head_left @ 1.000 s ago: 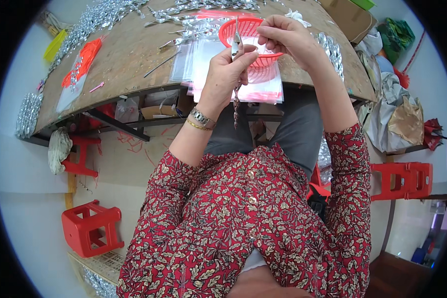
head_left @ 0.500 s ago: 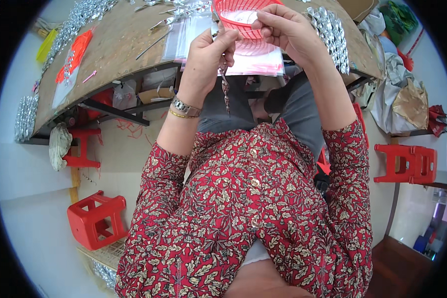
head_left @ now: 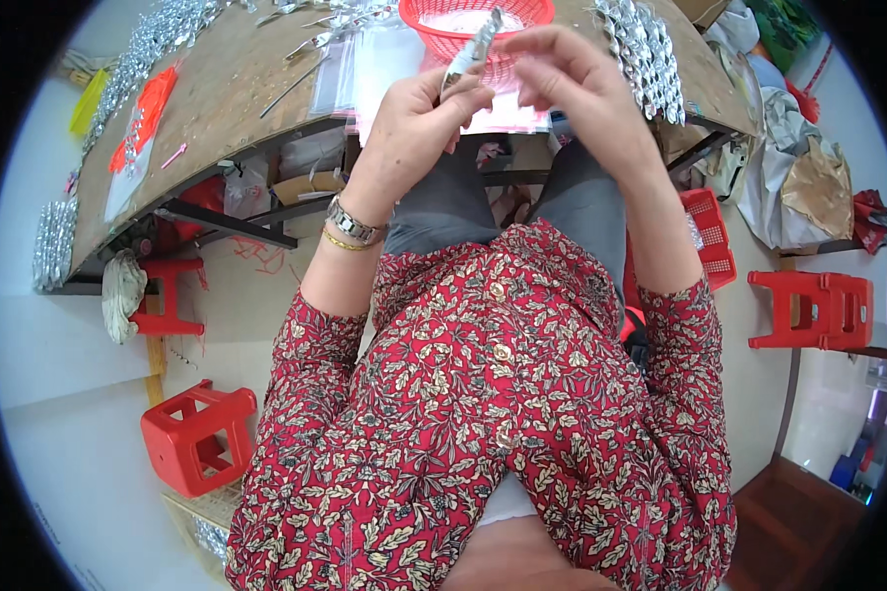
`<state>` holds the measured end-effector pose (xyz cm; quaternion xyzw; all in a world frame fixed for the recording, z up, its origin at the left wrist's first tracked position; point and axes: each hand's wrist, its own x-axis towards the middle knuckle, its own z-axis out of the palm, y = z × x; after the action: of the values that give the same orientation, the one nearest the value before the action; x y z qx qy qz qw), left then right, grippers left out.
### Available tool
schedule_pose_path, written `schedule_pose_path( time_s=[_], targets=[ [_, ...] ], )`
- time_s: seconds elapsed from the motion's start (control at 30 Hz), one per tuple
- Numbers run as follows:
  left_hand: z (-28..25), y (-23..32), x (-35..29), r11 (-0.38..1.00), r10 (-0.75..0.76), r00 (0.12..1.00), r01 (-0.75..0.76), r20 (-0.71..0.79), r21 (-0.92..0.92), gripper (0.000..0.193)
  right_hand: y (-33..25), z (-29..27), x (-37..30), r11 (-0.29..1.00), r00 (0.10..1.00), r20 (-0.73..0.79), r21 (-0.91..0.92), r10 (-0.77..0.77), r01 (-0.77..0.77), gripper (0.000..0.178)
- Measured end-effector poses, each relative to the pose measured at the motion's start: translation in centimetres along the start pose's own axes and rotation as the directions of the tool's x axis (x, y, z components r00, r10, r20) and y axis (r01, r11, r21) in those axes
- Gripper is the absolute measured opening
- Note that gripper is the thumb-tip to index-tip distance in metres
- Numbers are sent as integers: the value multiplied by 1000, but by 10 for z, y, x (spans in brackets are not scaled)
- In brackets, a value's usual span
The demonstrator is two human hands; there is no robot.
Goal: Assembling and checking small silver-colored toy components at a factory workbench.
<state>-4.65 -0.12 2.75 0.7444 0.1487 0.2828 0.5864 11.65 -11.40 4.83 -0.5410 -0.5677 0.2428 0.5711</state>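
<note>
My left hand (head_left: 419,123) pinches a small shiny silver piece (head_left: 473,51) and holds it upright above the near edge of the wooden table (head_left: 237,79). My right hand (head_left: 572,84) hovers just to the right of that piece with fingers curled, touching or nearly touching it; whether it holds anything I cannot tell. Right behind both hands sits a red plastic basket (head_left: 439,32) on clear plastic bags (head_left: 375,69). A metal watch and a thin bracelet are on my left wrist.
Heaps of silver pieces lie at the table's left end (head_left: 153,44) and right end (head_left: 646,59). An orange-red packet (head_left: 138,123) lies on the left. Red plastic stools stand on the floor at lower left (head_left: 197,433) and right (head_left: 813,310); bags are piled at right.
My head has tilted down, so the table and basket slid toward the top of the view. Both hands stay together at the basket; the silver piece now stands upright in the left fingers.
</note>
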Motion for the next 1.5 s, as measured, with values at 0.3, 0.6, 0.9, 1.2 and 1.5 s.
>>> schedule_pose_path(
  time_s=[0.3,0.6,0.9,1.2,1.5],
  targets=[
    [13,15,-2,999,-2,998,-1,56,51,23,0,2,-23,971,993,96,-235,72,-47,16],
    [14,16,-3,999,-42,999,42,-4,-22,24,-9,1,-20,943,1000,18,-332,-12,17,9],
    [18,13,11,971,-166,986,168,30,-168,12,-4,-12,-23,957,999,-49,-289,9,-22,7],
    [27,5,23,963,-219,974,226,65,-147,12,1,-25,-25,937,995,-74,-336,72,-92,7],
    [23,-3,36,948,-242,967,253,77,-195,12,8,-32,-20,959,986,-153,-265,60,-99,5]
  ],
)
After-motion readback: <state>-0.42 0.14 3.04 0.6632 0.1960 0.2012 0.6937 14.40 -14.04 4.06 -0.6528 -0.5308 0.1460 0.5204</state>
